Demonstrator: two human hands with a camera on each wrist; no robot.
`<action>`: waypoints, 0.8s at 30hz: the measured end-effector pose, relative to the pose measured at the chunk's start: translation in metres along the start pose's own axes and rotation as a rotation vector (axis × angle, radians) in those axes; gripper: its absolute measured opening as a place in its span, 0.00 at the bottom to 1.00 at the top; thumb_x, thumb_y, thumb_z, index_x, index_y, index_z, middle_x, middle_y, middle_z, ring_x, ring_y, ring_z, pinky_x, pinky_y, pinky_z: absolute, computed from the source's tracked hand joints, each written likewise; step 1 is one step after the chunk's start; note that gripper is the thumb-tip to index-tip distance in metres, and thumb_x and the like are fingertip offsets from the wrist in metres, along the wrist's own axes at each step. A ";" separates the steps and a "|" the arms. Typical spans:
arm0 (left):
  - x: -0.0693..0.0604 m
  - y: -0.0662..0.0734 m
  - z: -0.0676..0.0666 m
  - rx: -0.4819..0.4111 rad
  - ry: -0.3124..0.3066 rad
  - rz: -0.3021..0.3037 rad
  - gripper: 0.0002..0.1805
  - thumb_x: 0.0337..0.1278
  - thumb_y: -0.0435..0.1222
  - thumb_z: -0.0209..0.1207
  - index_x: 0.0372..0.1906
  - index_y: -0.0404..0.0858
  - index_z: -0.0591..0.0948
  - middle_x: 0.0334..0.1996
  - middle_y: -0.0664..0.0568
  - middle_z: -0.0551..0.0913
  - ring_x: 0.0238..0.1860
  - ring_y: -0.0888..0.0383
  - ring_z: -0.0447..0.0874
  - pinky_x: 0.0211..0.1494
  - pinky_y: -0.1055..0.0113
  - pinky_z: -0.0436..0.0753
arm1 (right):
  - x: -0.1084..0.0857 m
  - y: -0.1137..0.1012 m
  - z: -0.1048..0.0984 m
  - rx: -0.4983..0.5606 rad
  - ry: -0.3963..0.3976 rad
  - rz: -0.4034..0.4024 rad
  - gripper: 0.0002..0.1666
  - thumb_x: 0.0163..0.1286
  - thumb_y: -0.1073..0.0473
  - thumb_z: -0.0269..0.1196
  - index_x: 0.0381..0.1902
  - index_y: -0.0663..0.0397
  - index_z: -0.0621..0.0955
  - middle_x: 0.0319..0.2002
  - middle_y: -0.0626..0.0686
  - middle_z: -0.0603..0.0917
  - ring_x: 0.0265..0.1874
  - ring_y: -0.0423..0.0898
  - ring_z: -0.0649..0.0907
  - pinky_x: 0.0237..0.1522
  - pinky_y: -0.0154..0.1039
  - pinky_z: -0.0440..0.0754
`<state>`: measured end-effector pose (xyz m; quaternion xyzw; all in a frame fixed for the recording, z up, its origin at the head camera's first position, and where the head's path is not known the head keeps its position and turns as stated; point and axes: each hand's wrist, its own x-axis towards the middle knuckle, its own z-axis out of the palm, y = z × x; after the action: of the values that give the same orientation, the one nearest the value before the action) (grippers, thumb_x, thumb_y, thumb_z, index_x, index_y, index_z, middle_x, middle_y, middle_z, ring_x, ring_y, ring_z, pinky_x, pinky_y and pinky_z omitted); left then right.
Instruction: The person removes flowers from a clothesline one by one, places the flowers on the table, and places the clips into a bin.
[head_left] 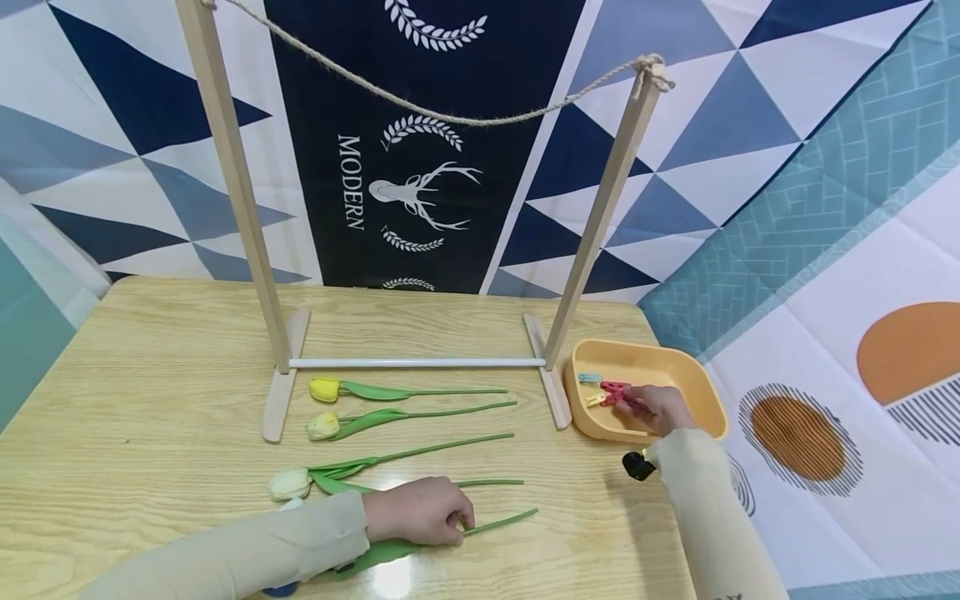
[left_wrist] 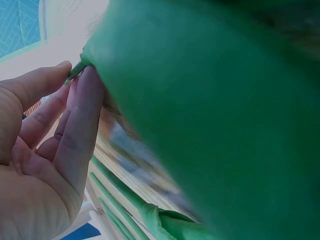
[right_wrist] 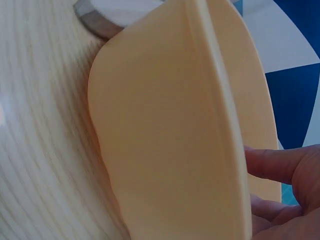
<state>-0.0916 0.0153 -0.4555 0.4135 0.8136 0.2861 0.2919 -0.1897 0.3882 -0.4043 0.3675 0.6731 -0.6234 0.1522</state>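
My left hand [head_left: 423, 510] pinches the stem [left_wrist: 76, 71] of the nearest artificial tulip between thumb and fingers; its big green leaf [left_wrist: 200, 120] fills much of the left wrist view. The sleeve covers most of that flower. Farther back lie a yellow tulip [head_left: 325, 389], a pale yellow tulip [head_left: 323, 426] and a white tulip [head_left: 290, 483], and another stem [head_left: 491, 482] shows beyond the hand. Reaching into the yellow bin [head_left: 708, 392], my right hand [head_left: 662, 407] holds a red clothespin [head_left: 634, 405]; the bin's wall hides its fingertips in the right wrist view.
A wooden stand with a left post [head_left: 243, 183] and a right post [head_left: 603, 208] carries a sagging rope [head_left: 450, 119] and a white bottom bar [head_left: 416, 362]. Beside the right hand lie a blue clothespin [head_left: 589, 378] and a yellow clothespin [head_left: 595, 401]. Patterned cloth hangs behind the wooden table [head_left: 150, 375].
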 end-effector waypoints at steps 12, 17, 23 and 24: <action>-0.003 0.000 0.001 -0.017 0.011 0.008 0.09 0.53 0.34 0.61 0.41 0.41 0.85 0.13 0.64 0.69 0.15 0.71 0.60 0.32 0.81 0.71 | -0.002 0.003 -0.001 -0.157 -0.019 -0.021 0.14 0.68 0.70 0.53 0.49 0.74 0.71 0.20 0.54 0.82 0.21 0.45 0.86 0.37 0.38 0.84; -0.003 -0.001 0.002 -0.018 0.011 0.009 0.09 0.53 0.34 0.61 0.41 0.41 0.85 0.13 0.64 0.69 0.15 0.71 0.60 0.32 0.81 0.71 | 0.002 0.002 -0.001 -0.265 0.015 -0.043 0.14 0.66 0.71 0.54 0.48 0.76 0.73 0.20 0.54 0.82 0.21 0.45 0.85 0.36 0.40 0.85; -0.004 0.000 0.000 0.001 0.014 0.004 0.09 0.53 0.34 0.62 0.40 0.42 0.85 0.14 0.65 0.69 0.16 0.72 0.61 0.30 0.81 0.70 | 0.005 0.002 -0.002 -0.494 0.071 -0.139 0.17 0.61 0.67 0.60 0.47 0.73 0.76 0.22 0.49 0.83 0.23 0.40 0.84 0.36 0.38 0.84; -0.004 0.001 0.000 0.005 0.014 0.002 0.09 0.52 0.34 0.62 0.40 0.42 0.85 0.14 0.65 0.69 0.16 0.72 0.61 0.30 0.81 0.70 | 0.004 0.002 -0.002 -0.529 0.068 -0.155 0.18 0.62 0.66 0.60 0.47 0.73 0.76 0.22 0.48 0.83 0.23 0.40 0.84 0.35 0.37 0.84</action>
<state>-0.0897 0.0122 -0.4538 0.4129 0.8161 0.2871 0.2848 -0.1902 0.3914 -0.4078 0.2830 0.8434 -0.4230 0.1722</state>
